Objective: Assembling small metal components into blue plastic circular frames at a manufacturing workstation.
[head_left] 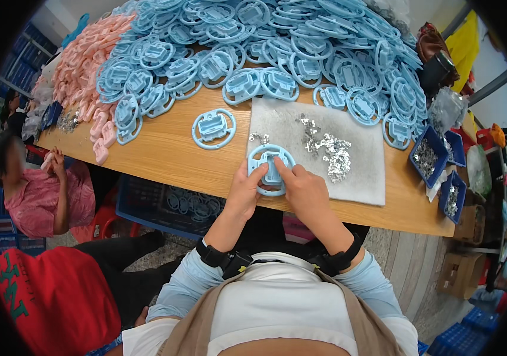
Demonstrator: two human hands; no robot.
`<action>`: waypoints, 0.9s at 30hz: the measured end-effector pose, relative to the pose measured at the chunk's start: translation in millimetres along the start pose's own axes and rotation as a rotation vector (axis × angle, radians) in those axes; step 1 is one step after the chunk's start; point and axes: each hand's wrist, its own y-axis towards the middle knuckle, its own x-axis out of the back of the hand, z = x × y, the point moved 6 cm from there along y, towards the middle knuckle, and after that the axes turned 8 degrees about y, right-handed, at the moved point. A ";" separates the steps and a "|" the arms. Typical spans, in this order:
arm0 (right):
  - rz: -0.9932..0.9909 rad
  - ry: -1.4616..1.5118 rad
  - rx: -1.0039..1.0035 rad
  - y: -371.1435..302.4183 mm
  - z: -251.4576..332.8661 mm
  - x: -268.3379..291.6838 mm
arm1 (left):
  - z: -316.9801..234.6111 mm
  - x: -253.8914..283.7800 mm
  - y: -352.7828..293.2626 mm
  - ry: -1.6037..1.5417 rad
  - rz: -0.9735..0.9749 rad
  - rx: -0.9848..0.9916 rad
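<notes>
My left hand is closed on the left rim of a light-blue plastic toy steering wheel, its thumb lying over the face. My right hand is closed at the wheel's right rim, with the index finger pressed on the boxy centre part. Whether a small piece sits under that fingertip is hidden. The wheel is held over the near edge of a white padded mat. Shiny metal pieces are scattered on this mat, and a few more lie just beyond the wheel. Left of the mat, a single matching wheel rests on the wooden table.
A big heap of blue wheels spans the table's far side, beside pink plastic parts. Blue bins with metal pieces stand at the right edge. A blue crate sits below. A person in pink and one in red are at left.
</notes>
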 end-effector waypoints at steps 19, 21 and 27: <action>-0.035 -0.048 0.043 0.3 5.4 -0.4 | 2.4 2.6 1.5 -0.005 -0.021 0.014; -0.029 -0.064 0.039 0.5 5.0 -1.0 | 2.5 2.4 1.6 -0.007 -0.024 0.019; -0.022 -0.086 0.054 2.0 3.8 -2.3 | -2.0 -0.2 0.1 -0.002 -0.028 0.025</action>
